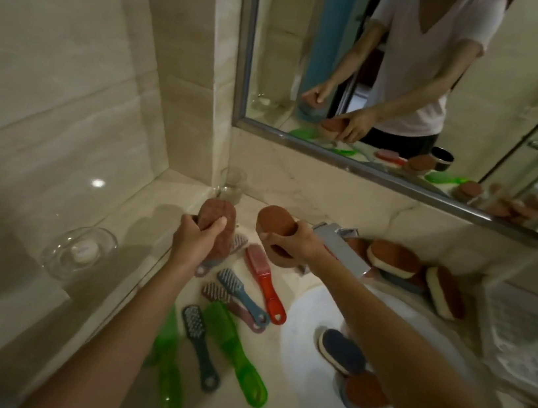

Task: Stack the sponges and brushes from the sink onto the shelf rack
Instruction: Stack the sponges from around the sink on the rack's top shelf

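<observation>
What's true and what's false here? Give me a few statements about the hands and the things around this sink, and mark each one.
1. Both hands are holding sponges. True: the left hand grips the left sponge and the right hand grips the right sponge.
2. The red brush lies in the sink basin. False: it lies on the counter, left of the basin.
3. A dark blue sponge lies in the basin. True.
4. The glass dish holds nothing. False: a small white piece lies in it.
</observation>
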